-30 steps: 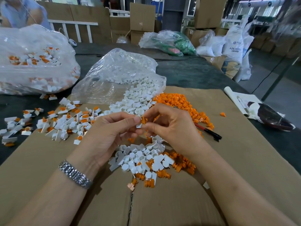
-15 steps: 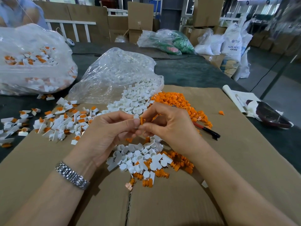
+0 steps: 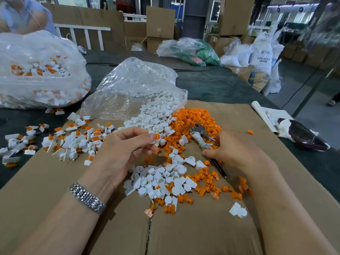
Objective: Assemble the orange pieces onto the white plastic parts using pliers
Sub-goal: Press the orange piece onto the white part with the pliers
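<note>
Head view: of the two hands, the left hand (image 3: 127, 148) pinches a white part with an orange piece (image 3: 156, 138) between thumb and fingertips, while the right hand (image 3: 237, 153) grips the pliers (image 3: 201, 137), jaws pointing away over the orange pile (image 3: 195, 119). Loose white parts (image 3: 161, 179) lie between the wrists on the cardboard-covered worktop (image 3: 202, 232). Finished pieces (image 3: 60, 142) are scattered left, and a clear bag (image 3: 132, 89) spilling white parts sits behind.

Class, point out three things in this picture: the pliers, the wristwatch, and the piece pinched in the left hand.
pliers (image 3: 199, 137): head view, taped neck below metal head.
wristwatch (image 3: 86, 197): head view, metal band.
white-and-orange piece (image 3: 157, 137): head view, orange part at fingertips.
</note>
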